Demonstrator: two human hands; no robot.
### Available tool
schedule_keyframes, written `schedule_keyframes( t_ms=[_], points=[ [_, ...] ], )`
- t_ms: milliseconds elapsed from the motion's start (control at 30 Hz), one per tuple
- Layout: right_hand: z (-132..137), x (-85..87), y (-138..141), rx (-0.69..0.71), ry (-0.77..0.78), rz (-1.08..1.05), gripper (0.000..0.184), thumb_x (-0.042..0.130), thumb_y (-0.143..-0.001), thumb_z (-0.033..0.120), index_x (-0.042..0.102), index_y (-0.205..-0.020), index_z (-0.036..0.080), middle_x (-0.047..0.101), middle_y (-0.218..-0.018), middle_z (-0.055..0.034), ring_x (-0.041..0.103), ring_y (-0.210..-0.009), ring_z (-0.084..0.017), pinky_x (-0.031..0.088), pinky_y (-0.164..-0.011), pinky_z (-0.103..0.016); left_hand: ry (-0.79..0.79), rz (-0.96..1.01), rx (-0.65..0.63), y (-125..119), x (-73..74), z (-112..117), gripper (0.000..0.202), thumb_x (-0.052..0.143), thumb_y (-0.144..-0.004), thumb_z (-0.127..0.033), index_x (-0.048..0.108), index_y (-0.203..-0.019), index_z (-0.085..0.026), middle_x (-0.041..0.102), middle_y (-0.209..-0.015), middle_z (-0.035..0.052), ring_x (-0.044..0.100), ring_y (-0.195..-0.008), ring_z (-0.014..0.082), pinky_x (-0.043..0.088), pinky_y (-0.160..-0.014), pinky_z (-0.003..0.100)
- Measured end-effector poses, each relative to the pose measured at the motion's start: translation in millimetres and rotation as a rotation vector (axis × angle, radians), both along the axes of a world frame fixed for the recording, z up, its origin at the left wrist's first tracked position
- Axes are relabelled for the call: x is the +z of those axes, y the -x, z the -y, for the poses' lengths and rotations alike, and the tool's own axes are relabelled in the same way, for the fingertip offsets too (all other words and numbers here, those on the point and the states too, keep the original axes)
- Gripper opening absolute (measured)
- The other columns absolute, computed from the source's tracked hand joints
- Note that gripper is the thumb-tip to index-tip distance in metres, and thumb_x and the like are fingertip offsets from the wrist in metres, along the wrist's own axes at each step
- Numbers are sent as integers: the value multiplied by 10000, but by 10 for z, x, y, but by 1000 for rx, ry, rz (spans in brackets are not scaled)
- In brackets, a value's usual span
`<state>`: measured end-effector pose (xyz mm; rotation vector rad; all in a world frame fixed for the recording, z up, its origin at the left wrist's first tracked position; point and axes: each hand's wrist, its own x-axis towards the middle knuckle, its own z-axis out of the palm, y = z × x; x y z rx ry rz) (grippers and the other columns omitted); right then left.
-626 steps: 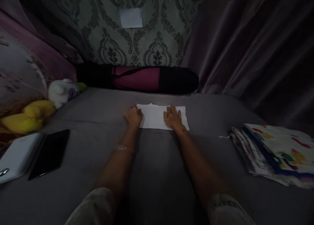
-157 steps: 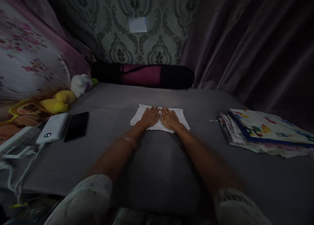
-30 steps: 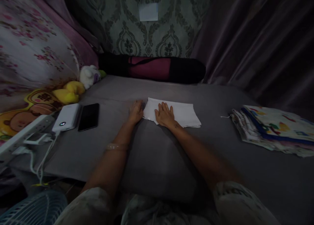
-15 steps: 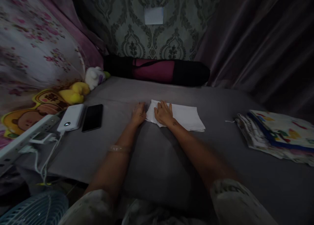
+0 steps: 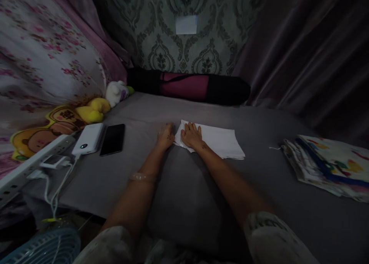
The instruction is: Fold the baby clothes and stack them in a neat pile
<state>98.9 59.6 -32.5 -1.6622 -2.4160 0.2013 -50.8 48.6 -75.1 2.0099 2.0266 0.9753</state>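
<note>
A folded white cloth (image 5: 219,142) lies on the grey bed sheet (image 5: 184,187) ahead of me. My right hand (image 5: 190,136) rests flat on the cloth's left end, fingers spread and open. My left hand (image 5: 166,136) lies on the sheet just beside the cloth's left edge, fingers loosely curled down; it seems to touch the edge, and I cannot see anything held in it.
A black phone (image 5: 112,139) and a white power bank (image 5: 88,138) lie at the left, with a power strip (image 5: 34,162) and cables. Plush toys (image 5: 92,109) sit by the floral pillow. A stack of patterned folded cloths (image 5: 328,166) lies right. A dark rolled bag (image 5: 188,87) lines the wall.
Both hands slid from the middle of the cloth to its left end; the left hand now lies off the cloth. The view has shifted leftward.
</note>
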Motion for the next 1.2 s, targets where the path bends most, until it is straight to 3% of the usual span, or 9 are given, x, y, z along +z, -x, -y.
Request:
schedule_keyframes(
  t_ms=[133,333,533,667,733,900,1067,1200],
  points=[
    [-54,12,155,10,-53,-47,573,210,-997,344,368,-1455,40,312,-1553,-163,207,-1449,-279,106,-1164,-513,-63,57,19,1,-28,-31,444,375,-889,-116,521,-1307,-144,598,-1296,128,479,-1305,236,369,-1118,419],
    [-77,-72,278,32,-66,-32,579,202,-1004,353,362,-1460,33,329,-1542,-179,251,-1436,-271,136,-1158,-480,-85,133,22,20,-69,-69,470,343,-892,-134,481,-1341,-106,585,-1314,158,528,-1256,242,405,-1091,417],
    [-52,-39,255,36,-94,-79,540,231,-1001,347,398,-1448,93,382,-1520,-156,309,-1412,-259,178,-1151,-462,-34,152,11,25,-76,-81,490,303,-913,-159,435,-1375,-65,559,-1351,185,520,-1275,238,398,-1097,406],
    [1,44,123,19,-157,-166,530,168,-1004,283,400,-1446,103,394,-1518,-121,305,-1413,-188,199,-1155,-355,-38,142,-21,-7,-44,-71,484,312,-925,-183,429,-1391,-131,564,-1362,140,524,-1276,220,402,-1094,400],
    [68,74,6,8,-170,-163,519,202,-996,265,410,-1441,99,368,-1534,-116,272,-1429,-197,161,-1171,-369,-70,138,-54,-42,-30,-63,477,335,-922,-193,437,-1387,-150,568,-1361,130,530,-1270,220,402,-1094,403],
    [275,49,-202,105,-58,-72,543,270,-991,341,384,-1463,98,282,-1575,-118,176,-1465,-250,75,-1181,-494,-142,152,-125,-111,-28,-56,459,385,-909,-210,473,-1356,-151,597,-1320,136,556,-1236,231,410,-1085,413],
    [334,-33,-172,102,-6,-69,563,278,-985,371,374,-1474,109,286,-1574,-111,177,-1464,-256,72,-1181,-507,-147,146,-182,-89,-42,-62,471,378,-889,-164,469,-1350,-132,618,-1284,144,586,-1192,241,437,-1057,414],
    [251,20,-206,116,67,-156,562,266,-986,370,357,-1483,125,289,-1575,-96,183,-1466,-232,87,-1189,-475,-128,102,-229,-116,-6,-52,488,393,-870,-160,462,-1352,-119,621,-1276,149,594,-1179,245,446,-1044,398]
  ],
)
